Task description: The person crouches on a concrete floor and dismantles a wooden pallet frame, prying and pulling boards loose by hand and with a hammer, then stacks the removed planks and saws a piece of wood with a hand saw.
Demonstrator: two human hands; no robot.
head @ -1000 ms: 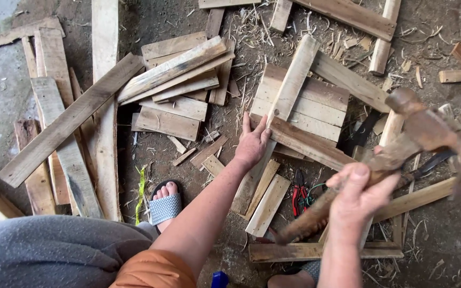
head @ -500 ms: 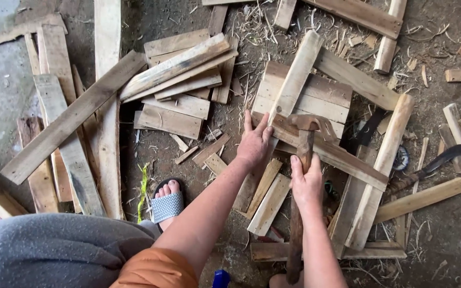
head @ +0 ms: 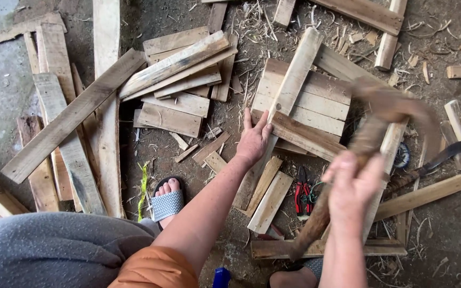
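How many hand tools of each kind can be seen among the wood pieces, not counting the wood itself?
Hammer, blurred, in the grip of the right hand: 1
Red-handled pliers on the ground: 1
Sickle with a curved dark blade: 1
Total: 3

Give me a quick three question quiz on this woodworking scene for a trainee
1. True or false: the right hand grips a wooden-handled hammer.
2. What does the left hand press on? A) red pliers B) the slatted wooden panel C) the blue object
3. Fill in: the foot by the left arm wears a grey ____.

Key: 1 true. 2 B. 3 sandal.
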